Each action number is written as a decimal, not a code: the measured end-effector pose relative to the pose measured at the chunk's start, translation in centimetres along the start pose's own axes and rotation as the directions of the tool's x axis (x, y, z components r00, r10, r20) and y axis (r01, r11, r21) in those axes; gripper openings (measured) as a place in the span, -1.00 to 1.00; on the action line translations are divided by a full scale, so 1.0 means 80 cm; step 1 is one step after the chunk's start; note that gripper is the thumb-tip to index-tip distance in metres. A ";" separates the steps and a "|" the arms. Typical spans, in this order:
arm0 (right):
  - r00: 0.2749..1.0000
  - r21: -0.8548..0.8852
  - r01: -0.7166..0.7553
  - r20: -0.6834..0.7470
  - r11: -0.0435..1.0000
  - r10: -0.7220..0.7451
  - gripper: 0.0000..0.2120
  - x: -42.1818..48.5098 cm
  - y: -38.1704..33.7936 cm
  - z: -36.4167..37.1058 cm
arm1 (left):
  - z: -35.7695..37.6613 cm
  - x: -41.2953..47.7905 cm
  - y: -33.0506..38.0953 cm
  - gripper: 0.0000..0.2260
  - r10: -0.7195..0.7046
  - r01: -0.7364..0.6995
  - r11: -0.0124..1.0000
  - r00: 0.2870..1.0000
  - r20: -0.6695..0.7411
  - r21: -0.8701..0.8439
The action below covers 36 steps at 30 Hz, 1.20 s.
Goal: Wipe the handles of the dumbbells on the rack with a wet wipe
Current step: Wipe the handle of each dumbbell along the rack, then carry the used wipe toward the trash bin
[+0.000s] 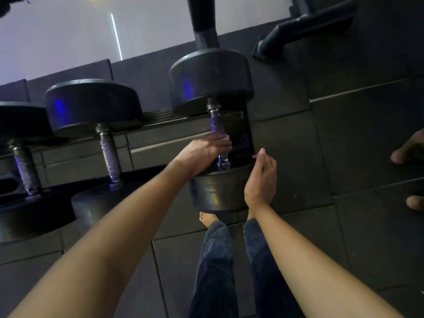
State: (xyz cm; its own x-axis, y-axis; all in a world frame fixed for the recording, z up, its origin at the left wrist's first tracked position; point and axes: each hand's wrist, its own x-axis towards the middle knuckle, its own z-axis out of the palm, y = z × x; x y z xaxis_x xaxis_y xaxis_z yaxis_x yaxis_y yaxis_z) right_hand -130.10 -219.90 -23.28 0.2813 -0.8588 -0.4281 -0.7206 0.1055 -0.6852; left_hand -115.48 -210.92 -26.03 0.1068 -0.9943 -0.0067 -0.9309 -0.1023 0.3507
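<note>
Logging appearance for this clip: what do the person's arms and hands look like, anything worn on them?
The left forearm and right forearm are bare to the frame's lower edge, with no sleeve in view. The left hand and right hand are ungloved; no watch or bracelet shows at either wrist. Whether rings are worn cannot be told.

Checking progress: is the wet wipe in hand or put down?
In hand: the wet wipe peeks white from the left hand gripping the handle.
</note>
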 end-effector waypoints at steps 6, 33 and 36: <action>0.991 -0.041 0.025 0.133 0.999 -0.020 -0.55 0.002 -0.004 -0.007 | -0.055 0.001 0.039 -0.76 -0.593 0.621 0.709 0.781 0.193 -0.334; -0.442 0.479 0.868 0.866 0.133 -0.233 -0.75 -0.680 -0.278 0.057 | -0.363 -0.668 0.385 -0.97 -0.572 -0.451 0.349 -0.797 0.194 -0.821; -0.518 0.530 0.848 0.830 0.002 -0.207 -0.74 -0.778 -0.264 0.087 | -0.360 -0.763 0.409 -0.93 -0.499 -0.482 0.377 -0.825 0.265 -0.791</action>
State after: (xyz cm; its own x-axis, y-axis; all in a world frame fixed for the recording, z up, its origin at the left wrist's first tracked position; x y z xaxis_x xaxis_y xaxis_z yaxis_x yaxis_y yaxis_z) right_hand -128.01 -165.16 13.75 0.5293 0.8391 -0.1255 0.5732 -0.4627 -0.6763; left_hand -142.37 -152.69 12.85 0.2837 0.8632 -0.4177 -0.1259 0.4653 0.8761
